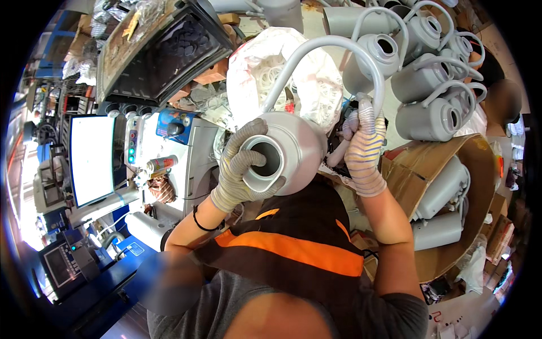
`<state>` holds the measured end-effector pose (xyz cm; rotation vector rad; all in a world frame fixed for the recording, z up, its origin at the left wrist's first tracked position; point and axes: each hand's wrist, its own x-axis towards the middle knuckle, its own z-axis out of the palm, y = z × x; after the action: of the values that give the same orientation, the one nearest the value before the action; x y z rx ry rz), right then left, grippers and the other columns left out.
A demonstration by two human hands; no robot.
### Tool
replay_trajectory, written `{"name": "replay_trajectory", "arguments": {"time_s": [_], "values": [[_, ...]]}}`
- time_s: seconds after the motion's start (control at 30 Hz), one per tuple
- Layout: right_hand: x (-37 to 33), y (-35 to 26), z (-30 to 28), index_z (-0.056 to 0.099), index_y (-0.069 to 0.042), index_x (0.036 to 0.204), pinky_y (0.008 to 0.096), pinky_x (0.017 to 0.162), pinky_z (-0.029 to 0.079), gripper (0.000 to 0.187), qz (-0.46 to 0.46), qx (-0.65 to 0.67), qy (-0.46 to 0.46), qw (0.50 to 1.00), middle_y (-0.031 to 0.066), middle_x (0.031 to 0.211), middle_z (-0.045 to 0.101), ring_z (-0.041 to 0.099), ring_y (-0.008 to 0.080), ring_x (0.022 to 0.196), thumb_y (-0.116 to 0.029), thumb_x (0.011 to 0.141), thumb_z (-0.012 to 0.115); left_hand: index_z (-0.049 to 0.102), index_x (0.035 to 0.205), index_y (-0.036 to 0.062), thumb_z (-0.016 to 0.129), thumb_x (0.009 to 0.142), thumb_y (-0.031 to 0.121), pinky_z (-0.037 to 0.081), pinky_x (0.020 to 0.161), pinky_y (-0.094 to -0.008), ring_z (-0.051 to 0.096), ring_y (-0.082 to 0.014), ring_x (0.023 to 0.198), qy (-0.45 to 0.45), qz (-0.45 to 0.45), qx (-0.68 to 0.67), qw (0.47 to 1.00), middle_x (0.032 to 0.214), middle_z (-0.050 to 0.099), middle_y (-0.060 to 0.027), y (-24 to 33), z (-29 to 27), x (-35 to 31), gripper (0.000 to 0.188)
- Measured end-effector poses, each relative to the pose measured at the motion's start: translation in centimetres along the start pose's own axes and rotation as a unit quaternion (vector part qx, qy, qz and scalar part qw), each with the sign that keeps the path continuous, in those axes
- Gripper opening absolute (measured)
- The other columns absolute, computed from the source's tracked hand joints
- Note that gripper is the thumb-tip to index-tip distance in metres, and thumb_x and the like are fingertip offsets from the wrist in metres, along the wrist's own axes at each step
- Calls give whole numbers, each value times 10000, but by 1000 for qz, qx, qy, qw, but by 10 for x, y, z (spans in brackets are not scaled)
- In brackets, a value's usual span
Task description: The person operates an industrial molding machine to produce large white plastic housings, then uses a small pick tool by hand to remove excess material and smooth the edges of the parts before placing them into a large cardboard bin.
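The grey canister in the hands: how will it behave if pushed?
The canister may roll, since it looks round, but the looped tube might stop it. Its open mouth shows a hollow, so it is perhaps light.

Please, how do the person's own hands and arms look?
The left hand wears a greyish, finely ribbed fabric glove; the right hand, a pale one with yellow and bluish stripes. A thin black band circles the left forearm. Short dark-grey fabric sleeves leave both forearms bare.

The left hand [240, 166] partly hides the held canister [302, 150] (inside [271, 160] too dark to tell).
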<state>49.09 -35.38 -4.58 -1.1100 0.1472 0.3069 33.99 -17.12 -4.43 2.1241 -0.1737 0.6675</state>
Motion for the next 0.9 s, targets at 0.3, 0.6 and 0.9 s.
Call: {"name": "replay_trajectory", "arguments": {"time_s": [0.3,0.6,0.9], "values": [[29,45,-9,530,-83,921,231,435,311,235,205,-37,1,978,-25,600,420,377,84,485,-273,841,643,510,890,122,857,604,280,504,860,-479,567,-413,1079,-25,23,-25,999,1198,516,-229,-11,6,-2,477],[38,41,12,494,1,1098,301,686,500,326,130,-93,-125,979,78,872,553,568,156,810,-204,877,618,546,1127,65,849,605,328,393,1002,-483,489,-452,1175,-54,-90,-80,991,1268,496,-243,-19,-24,16,658],[-44,-10,30,520,-121,1002,491,1001,398,511,-330,-547,-361,679,246,1321,465,484,428,1206,-295,644,839,625,1120,-30,658,841,126,463,965,-276,616,-194,1020,92,-447,-735,502,1084,655,-122,-78,25,-7,321]]}}
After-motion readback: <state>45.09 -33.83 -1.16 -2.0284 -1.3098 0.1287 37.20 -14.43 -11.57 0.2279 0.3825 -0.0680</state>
